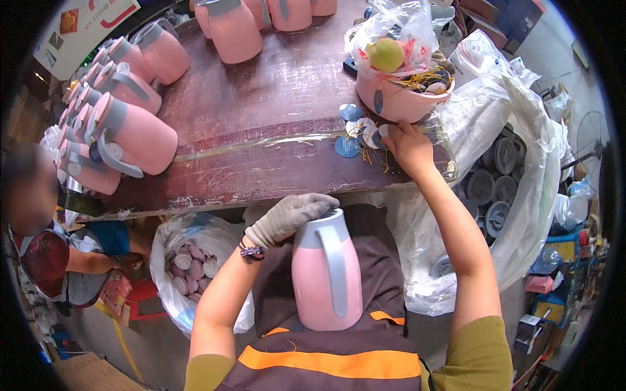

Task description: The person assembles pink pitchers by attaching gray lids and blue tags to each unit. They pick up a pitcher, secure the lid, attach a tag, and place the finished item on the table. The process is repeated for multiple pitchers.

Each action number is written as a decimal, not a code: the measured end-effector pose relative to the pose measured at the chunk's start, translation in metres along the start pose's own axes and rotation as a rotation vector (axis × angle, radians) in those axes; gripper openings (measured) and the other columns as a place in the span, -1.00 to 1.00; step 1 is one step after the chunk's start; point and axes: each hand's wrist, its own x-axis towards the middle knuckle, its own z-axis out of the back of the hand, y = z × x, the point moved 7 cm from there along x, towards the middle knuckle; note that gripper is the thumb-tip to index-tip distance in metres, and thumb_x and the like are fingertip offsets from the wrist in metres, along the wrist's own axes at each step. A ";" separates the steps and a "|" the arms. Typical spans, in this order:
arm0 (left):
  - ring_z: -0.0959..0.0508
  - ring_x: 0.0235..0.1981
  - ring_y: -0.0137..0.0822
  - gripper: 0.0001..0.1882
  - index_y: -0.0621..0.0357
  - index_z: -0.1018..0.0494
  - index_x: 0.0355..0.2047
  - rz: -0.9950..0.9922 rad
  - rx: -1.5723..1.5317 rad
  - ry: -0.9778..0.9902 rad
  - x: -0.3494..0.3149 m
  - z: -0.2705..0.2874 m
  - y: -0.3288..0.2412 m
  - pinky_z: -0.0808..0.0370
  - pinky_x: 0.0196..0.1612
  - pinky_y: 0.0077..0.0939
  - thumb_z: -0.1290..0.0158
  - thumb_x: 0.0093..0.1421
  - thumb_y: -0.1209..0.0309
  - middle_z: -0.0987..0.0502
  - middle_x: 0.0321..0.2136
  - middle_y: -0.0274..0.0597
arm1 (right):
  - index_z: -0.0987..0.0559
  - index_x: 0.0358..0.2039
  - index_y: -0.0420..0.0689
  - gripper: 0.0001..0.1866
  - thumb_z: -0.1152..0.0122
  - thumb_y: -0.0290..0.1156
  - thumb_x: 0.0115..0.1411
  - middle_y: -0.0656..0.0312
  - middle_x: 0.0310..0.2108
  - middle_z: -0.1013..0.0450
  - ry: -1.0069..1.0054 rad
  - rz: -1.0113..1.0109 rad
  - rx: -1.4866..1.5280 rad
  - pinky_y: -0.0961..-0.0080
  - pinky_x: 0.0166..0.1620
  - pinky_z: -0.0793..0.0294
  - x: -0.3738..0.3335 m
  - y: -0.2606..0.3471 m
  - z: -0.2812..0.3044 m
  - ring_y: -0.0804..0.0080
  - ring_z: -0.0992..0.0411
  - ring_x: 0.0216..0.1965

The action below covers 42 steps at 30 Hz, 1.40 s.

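Observation:
A pink vacuum jug (312,287) with a grey collar and grey handle stands upright on my lap. My left hand (290,218), in a pale work glove, is closed over the jug's top rim. My bare right hand (412,151) reaches to the table's right corner, fingers pinched on a round tag (385,131) with a whitish face. Beside it lies a loose pile of round tags (354,128), white and blue-grey, with yellow strings. The fingertips partly cover the tag.
Rows of pink jugs (140,130) crowd the table's left; more jugs (233,32) stand at the back. A pink bucket (398,101) holds tags, plastic and a yellow-green fruit (385,55). Bags of grey lids (497,218) and pinkish caps (189,266) flank me. Another person (49,260) is left.

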 end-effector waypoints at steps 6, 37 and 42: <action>-0.48 -0.10 0.01 -0.70 0.28 -0.45 -0.16 -0.217 0.493 -0.408 -0.012 0.004 0.008 -0.41 -0.01 -0.27 0.05 0.27 0.28 -0.52 -0.19 0.05 | -0.52 -0.26 -0.11 -0.82 -0.05 -0.30 0.26 0.11 -0.52 -0.48 -0.277 -0.325 0.303 0.39 -0.45 -0.46 -0.012 -0.032 0.028 0.25 -0.51 -0.50; -0.43 0.03 -0.29 -0.75 0.20 -0.51 -0.12 0.052 -0.441 -0.564 -0.053 -0.008 0.059 -0.33 0.13 -0.45 0.00 0.26 0.37 -0.47 -0.02 -0.07 | -0.46 -0.12 -0.18 -0.81 -0.05 -0.44 0.27 0.25 -0.27 -0.52 0.447 -1.296 1.976 0.62 -0.31 -0.55 -0.163 0.138 -0.002 0.54 -0.52 -0.32; -0.34 0.13 -0.22 -0.71 0.22 -0.49 -0.07 -0.014 0.488 -0.469 -0.038 -0.018 0.052 -0.30 0.15 -0.38 0.00 0.25 0.36 -0.45 -0.01 -0.01 | -0.45 -0.12 -0.17 -0.80 -0.07 -0.45 0.25 0.22 -0.31 -0.52 0.612 -1.139 2.016 0.64 -0.33 -0.55 -0.157 0.143 -0.008 0.54 -0.52 -0.36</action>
